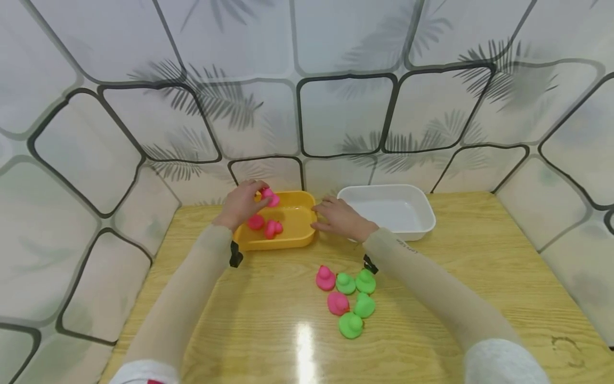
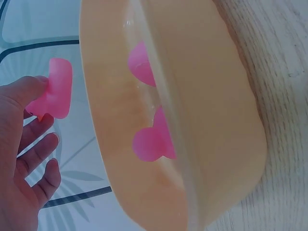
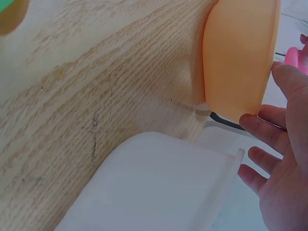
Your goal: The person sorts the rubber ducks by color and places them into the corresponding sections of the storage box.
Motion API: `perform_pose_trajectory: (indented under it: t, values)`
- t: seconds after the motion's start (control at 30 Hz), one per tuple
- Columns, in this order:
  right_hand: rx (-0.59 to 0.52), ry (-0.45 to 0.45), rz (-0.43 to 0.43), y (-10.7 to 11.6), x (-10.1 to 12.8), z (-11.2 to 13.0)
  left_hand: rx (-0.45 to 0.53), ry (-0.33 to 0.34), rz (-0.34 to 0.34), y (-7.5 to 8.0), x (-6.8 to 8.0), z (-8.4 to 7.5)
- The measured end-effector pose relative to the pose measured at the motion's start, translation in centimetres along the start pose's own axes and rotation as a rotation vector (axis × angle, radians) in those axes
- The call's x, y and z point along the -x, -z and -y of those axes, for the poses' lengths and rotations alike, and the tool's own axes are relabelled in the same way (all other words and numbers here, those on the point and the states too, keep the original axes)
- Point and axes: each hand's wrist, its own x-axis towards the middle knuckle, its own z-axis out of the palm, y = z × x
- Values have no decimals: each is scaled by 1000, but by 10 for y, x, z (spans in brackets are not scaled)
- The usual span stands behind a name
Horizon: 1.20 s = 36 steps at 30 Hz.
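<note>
A: Head view, centre. The left hand [image 1: 242,202] pinches a pink duck [image 1: 270,197] between thumb and fingertips, held over the far left corner of the yellow tub [image 1: 307,233]; its other fingers are loosely spread, as the left wrist view shows

B: And the right hand [image 1: 341,217]?

A: Open, fingers straight and relaxed, holding nothing. It rests at the tub's right rim, between that tub and the white tub [image 1: 426,224] at centre right of the frame; whether the fingertips actually touch the rim cannot be told

B: Contents of the yellow tub?

A: Two more pink ducks [image 1: 265,225] lie on its floor, toward the left side. Lower centre of the frame, on the wooden table [image 1: 479,266], a cluster stays apart from both tubs: two pink ducks on table [image 1: 331,290] at its left and four green ducks [image 1: 357,301] at its right

B: How is this step best done?

A: Judging from the pose, lower the held duck into the bare right part of the floor before opening the pinch, so it does not bounce off the two already there. The right hand could steady the rim, since a light plastic tub probably slides easily on the glossy wood
</note>
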Motion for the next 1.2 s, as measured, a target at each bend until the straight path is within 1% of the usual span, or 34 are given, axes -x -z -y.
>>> perform_pose_trajectory:
  t: [0.23,0.43,0.63,0.73,0.83,1.0,1.1,1.2]
  values:
    - [13,11,-6,0,0,0,-2,14,3,0,-3,-1]
    - [22,22,-9,0,0,1,29,28,10,-2,-3,3]
    - [25,23,-1,2,0,0,63,-4,-22,-4,1,5]
    - [23,18,6,4,0,0,70,-24,-28,-5,6,5]
    - [17,13,12,5,0,1,79,-35,-17,-6,12,4]
    - [7,14,7,5,0,2,79,-61,-24,-8,25,-4]
    - [5,16,3,3,-1,2,81,-103,-52,-8,33,-8]
    - [8,18,3,2,-1,1,99,-164,-84,-9,41,-11]
